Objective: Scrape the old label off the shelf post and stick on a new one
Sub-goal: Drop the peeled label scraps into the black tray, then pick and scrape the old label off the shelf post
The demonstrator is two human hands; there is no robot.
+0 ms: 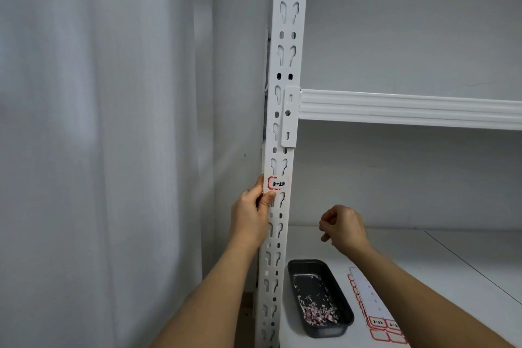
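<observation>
Two grips: left hand pinches label on post; right hand curled, empty.

You've got a pale curtain on the left, plain white wall behind the white shelving w/ crossbeam.

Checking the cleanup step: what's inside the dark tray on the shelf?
The tray holds a pile of pink and white paper scraps heaped toward its near end, the far end mostly bare. The tray floor under the pile is covered.
</observation>
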